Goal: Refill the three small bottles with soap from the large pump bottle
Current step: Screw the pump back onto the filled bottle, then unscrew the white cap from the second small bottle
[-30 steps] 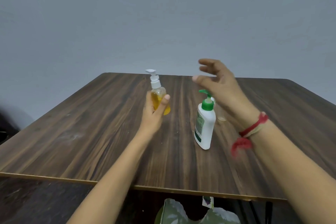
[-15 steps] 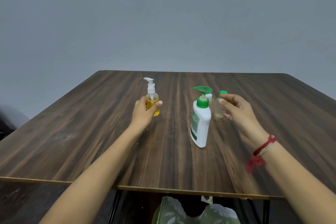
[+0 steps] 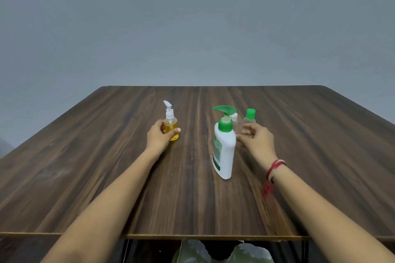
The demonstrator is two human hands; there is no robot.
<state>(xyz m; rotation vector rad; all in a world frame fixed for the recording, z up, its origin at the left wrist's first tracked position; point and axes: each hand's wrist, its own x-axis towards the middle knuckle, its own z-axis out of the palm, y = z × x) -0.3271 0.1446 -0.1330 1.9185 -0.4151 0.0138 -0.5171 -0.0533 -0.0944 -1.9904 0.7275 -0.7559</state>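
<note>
The left grip [image 3: 159, 137] sits low on a dark, wood-grained tabletop [image 3: 106, 166], which runs out from it to a plain grey wall [image 3: 192, 28] behind. That arm reaches straight forward, and its fingers and thumb are wrapped round the lower body of 1 small amber bottle [image 3: 171, 126]. The bottle is upright with its base at the tabletop and its white pump sticking out above the grip. Amber liquid fills most of its clear body.

The right grip [image 3: 258, 140] is off to that side, slack and holding nothing, with its fingers loosely spread forward and a red thread [image 3: 274, 167] at the wrist. Just left of its thumb stands the large pump bottle [image 3: 223, 149], white and opaque with a green pump head. Just beyond its fingertips is a clear green-capped bottle [image 3: 249, 119]; I cannot tell whether the fingers touch it or what it holds. A white-capped bottle [image 3: 234, 116] peeks out behind the green pump head, mostly hidden.
</note>
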